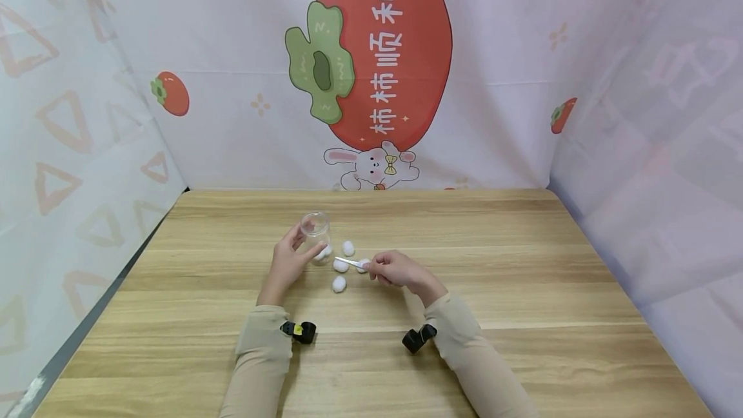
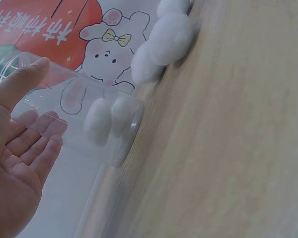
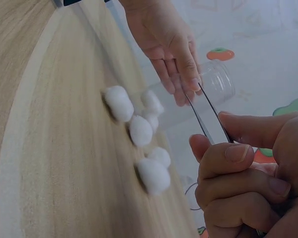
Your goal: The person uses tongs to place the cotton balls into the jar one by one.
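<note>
My left grip point(image 1: 287, 260) holds the clear jar point(image 1: 317, 236) upright on the tabletop point(image 1: 493, 257); my right grip point(image 1: 397, 269) pinches the tweezers point(image 1: 350, 262), tips apart and empty. White balls point(image 1: 339, 284) lie beside the jar. I should keep the jar steady and squeeze one ball gently, around its middle.

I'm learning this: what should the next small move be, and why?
Probably the right hand should bring the tweezers to the ball near their tips and pinch it: the tips look apart and empty, and the left hand holds the open jar upright, with other balls inside.
</note>
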`<act>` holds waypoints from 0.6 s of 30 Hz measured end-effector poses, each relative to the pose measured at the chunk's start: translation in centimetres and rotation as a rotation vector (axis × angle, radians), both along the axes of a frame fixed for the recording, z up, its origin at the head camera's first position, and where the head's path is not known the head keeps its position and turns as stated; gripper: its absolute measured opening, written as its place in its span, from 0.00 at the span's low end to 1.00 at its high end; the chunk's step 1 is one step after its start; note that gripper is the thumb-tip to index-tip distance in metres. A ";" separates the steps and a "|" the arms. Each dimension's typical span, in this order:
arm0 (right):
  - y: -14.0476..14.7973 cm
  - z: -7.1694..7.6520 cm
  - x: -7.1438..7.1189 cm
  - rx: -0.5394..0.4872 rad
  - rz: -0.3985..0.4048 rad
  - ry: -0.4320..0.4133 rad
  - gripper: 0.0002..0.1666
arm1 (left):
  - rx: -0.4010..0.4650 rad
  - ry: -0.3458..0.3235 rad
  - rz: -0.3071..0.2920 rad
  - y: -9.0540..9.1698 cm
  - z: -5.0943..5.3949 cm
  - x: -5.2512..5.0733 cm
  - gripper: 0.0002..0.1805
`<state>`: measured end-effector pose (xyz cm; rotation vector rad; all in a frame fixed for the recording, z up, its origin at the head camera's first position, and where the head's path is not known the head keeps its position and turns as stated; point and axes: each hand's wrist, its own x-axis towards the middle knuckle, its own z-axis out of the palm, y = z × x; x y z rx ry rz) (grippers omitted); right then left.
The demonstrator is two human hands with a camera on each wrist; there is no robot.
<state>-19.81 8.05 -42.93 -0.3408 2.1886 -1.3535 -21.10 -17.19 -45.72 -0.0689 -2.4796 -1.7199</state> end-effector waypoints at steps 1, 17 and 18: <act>0.0 -0.1 0.1 0.002 0.000 0.002 0.19 | 0.001 0.002 -0.002 0.0 0.0 0.0 0.41; 0.2 -1.5 0.6 0.045 0.027 -0.013 0.21 | -0.007 0.002 -0.001 0.0 -0.1 0.0 0.42; 0.3 -1.5 0.6 0.041 0.031 -0.011 0.21 | -0.007 0.002 -0.001 0.0 -0.1 0.0 0.42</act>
